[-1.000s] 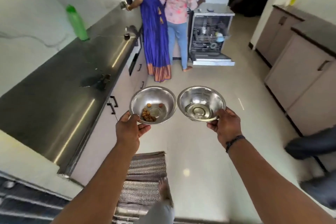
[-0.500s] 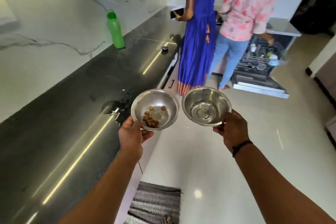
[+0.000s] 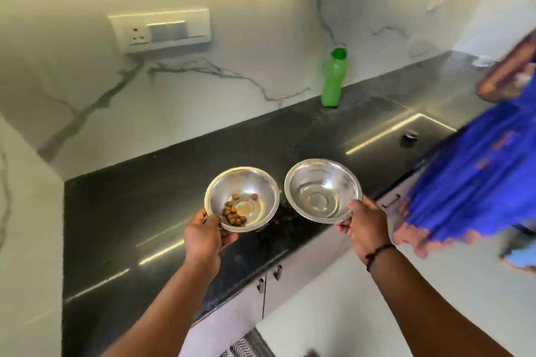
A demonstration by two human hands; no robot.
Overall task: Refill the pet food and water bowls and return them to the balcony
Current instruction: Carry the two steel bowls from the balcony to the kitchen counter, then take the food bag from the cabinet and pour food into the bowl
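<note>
Two steel bowls hang side by side above the black counter [image 3: 150,211]. The food bowl [image 3: 255,191], with several brown kibble pieces [image 3: 232,213] on its bottom, is gripped at its near rim by my left hand [image 3: 204,233]. The water bowl [image 3: 333,182] holds a thin film of water and tilts slightly; my right hand [image 3: 364,227] grips its near rim. A dark bead bracelet sits on my right wrist.
A green bottle [image 3: 333,78] stands at the back of the counter by the marble wall. A socket and switch plate [image 3: 162,29] is on the wall. A person in a blue dress [image 3: 475,177] stands at right. A small round object [image 3: 409,135] lies on the counter.
My view has swung left from the kitchen aisle toward the counter and wall. Both bowls, still held, have moved over the counter. The person in blue now sits at the right edge.
</note>
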